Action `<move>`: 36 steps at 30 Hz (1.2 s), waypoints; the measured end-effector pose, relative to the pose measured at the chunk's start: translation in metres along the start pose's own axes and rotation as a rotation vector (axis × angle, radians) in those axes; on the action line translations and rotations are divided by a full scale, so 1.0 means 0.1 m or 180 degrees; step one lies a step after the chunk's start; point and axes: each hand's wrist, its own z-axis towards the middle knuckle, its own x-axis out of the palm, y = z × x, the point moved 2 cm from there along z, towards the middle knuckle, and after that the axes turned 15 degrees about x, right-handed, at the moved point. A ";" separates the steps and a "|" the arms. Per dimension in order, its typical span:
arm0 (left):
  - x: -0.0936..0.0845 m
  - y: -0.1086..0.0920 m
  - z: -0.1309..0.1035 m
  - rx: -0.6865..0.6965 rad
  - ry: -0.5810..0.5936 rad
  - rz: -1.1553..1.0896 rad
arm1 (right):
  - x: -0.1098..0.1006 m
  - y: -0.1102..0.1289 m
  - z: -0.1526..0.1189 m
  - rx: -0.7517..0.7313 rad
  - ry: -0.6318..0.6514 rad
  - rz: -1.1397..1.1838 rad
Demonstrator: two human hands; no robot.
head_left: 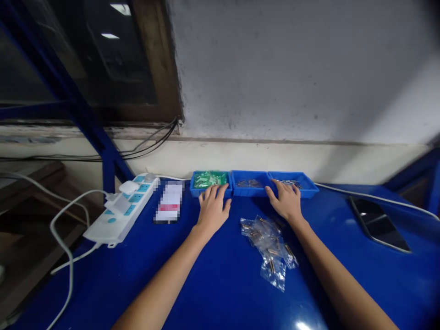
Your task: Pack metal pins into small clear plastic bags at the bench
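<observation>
My left hand (213,208) reaches to the front edge of the left blue bin (193,185), its fingers apart over the rim. Green and clear small packets (210,178) fill that bin. At the right bin (311,188), my right hand (284,199) lies with fingers spread at the front left corner; small metal pieces (292,184) show inside. Between them stands the middle bin (249,190), with small brownish pieces in it. On the table between my forearms lies a loose pile of clear plastic bags (268,243), each with small metal parts. I see nothing held in either hand.
A white power strip (127,208) with plugs and cables lies at the left, beside a phone with a lit screen (169,201). A dark phone (378,222) rests at the right. Blue frame posts (108,160) and a wall (292,91) bound the blue table.
</observation>
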 end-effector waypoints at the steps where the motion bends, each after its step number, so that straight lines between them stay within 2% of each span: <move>1: 0.00 0.06 0.02 -0.0032 0.0095 0.0091 | 0.01 0.02 0.00 0.0001 -0.0004 0.0009; 4: -0.04 0.21 0.02 -0.0174 0.0241 0.0203 | 0.04 0.11 0.00 -0.0057 0.0038 0.0055; 11: -0.24 0.47 -0.11 -0.0463 0.0247 0.0247 | 0.03 0.49 -0.12 -0.0147 0.0146 0.0275; 21: -0.38 0.66 -0.17 -0.0201 0.0414 0.0082 | 0.00 0.55 -0.16 -0.0202 0.0210 0.0514; 32: -0.27 0.55 -0.23 -0.0300 0.0227 0.0464 | 0.05 0.51 -0.14 -0.0272 0.0225 0.0526; 36: -0.26 0.48 -0.27 -0.0401 -0.0108 0.0549 | -0.16 0.48 -0.11 -0.0267 -0.0136 0.0897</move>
